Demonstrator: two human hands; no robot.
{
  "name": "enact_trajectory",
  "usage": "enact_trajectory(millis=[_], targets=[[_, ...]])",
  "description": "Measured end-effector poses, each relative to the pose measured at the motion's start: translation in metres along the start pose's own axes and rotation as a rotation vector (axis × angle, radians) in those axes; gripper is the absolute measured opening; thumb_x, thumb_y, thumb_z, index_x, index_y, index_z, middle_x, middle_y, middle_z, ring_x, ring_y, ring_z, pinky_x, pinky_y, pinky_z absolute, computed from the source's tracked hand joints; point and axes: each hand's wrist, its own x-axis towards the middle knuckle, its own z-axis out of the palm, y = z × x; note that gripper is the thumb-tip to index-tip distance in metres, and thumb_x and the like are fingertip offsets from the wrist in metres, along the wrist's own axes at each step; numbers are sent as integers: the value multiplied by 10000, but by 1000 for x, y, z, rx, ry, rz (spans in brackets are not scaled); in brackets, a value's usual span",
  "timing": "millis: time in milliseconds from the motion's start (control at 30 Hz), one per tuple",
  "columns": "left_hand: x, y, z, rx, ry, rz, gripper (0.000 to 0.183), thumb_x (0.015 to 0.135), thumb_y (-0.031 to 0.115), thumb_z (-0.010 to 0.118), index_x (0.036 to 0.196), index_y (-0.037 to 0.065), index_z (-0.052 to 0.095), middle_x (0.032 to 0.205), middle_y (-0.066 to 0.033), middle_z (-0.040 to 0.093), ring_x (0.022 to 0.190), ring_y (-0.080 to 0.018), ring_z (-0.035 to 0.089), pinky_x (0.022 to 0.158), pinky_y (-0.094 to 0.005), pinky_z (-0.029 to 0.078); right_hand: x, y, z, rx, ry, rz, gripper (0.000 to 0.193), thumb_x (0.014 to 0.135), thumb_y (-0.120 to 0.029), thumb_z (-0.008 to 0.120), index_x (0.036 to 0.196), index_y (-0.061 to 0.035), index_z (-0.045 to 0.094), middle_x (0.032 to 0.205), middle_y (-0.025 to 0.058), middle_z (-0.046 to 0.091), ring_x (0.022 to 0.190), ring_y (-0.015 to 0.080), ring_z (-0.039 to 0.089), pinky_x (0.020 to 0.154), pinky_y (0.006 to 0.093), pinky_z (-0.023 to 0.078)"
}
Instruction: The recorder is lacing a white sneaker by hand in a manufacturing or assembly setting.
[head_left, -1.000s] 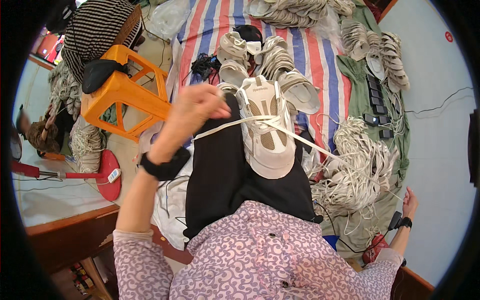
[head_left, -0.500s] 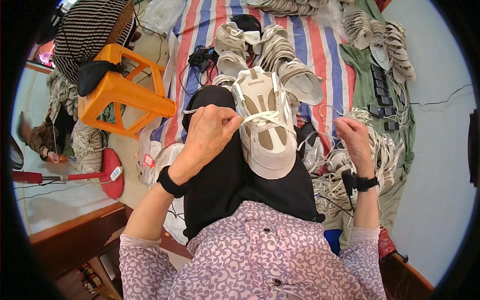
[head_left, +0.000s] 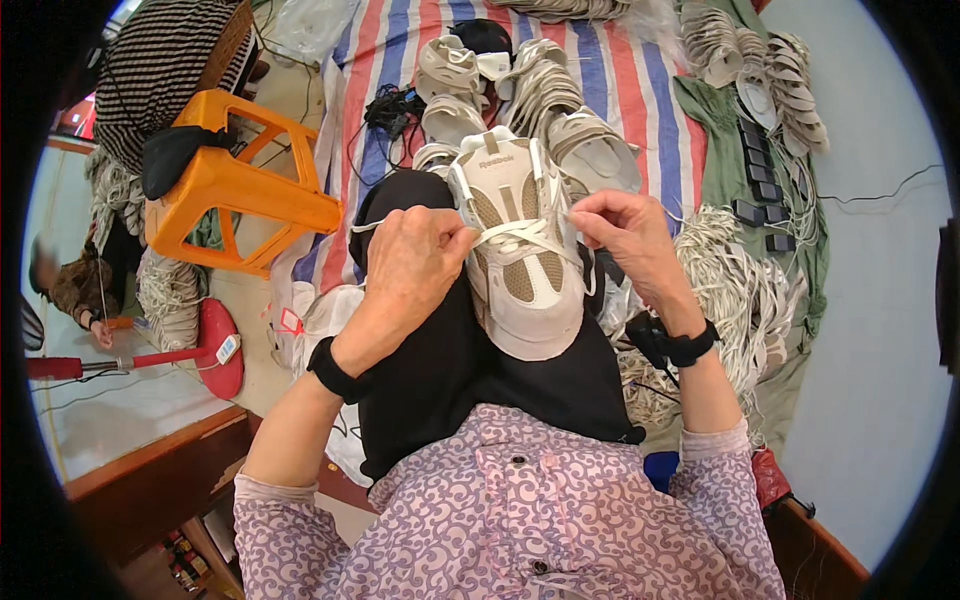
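An upper for a beige and white sneaker [head_left: 516,180] rests on my black-trousered lap, its rounded toe toward me. White shoelace [head_left: 520,236] criss-crosses over its lower eyelets, with tan mesh showing around it. My left hand [head_left: 415,268] is closed at the left eyelet row, thumb and forefinger pinching the shoelace; a loose end sticks out past the knuckles. On the opposite side my right hand [head_left: 640,250] is closed in a pinch at the right edge of the lacing, apparently on the shoelace, which its fingertips partly hide.
Nested sneaker uppers [head_left: 545,90] stand on a striped sheet [head_left: 640,100] beyond my knees. A heap of white laces [head_left: 715,290] lies at right, near black devices [head_left: 765,185]. An orange stool [head_left: 240,185] stands left. Farther left, another person's hand [head_left: 101,333] shows.
My right hand has come left, from out beside the shoe to its right eyelet edge. My left hand keeps its pinch on the lace. The view has shifted slightly.
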Motion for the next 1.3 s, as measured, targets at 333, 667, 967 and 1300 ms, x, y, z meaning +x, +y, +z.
enact_trajectory(millis=[333,667,967,1300], targets=[[5,0,5,52,21,47,229,839,157,634,769,-60,633,577,-223,474,483,-342,469,517,-410,396,24,-9,3,-399,-67,-163,132,832,-89,666,796,36,688,652,73,619,589,138,546,548,305,437],[2,-2,-2,5,-58,121,230,896,145,597,789,-54,636,576,-182,542,475,-268,524,516,-364,421,31,-49,36,-1110,-60,-763,34,792,-53,628,780,-22,629,807,147,585,779,356,576,706,444,401],[6,-10,-6,-36,-180,105,278,916,158,562,734,-41,628,534,-90,584,449,-159,592,482,-302,468,49,-26,59,-678,-286,-687,90,735,-8,683,821,13,700,807,121,617,822,305,596,722,407,463],[6,0,-11,-183,-246,-111,211,853,140,613,741,-35,655,591,-169,613,553,-327,620,578,-389,492,41,-34,72,-870,-363,-729,65,693,33,644,743,36,602,843,154,571,853,367,584,735,448,480]])
